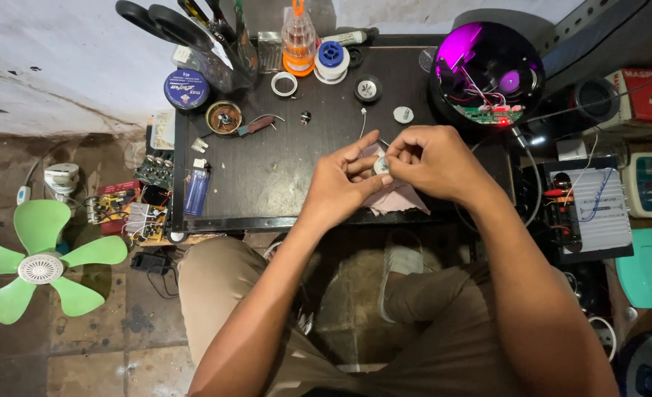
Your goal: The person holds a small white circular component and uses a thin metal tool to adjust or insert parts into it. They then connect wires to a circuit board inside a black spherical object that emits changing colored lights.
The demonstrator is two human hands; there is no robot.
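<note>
Both hands are pinching a small round white part (381, 166) over pink cloth (398, 197) near tabletop (267, 184) front edge: left hand (341, 185), right hand (429, 158). Round blue-labelled tin (186, 90) is sitting at back-left corner.

The small round part (382, 165) is mostly hidden between the left hand (343, 184) and right hand (427, 160); its kind cannot be told. At nine o'clock, the green fan (41, 266) loses a blade tip to the edge.
</note>
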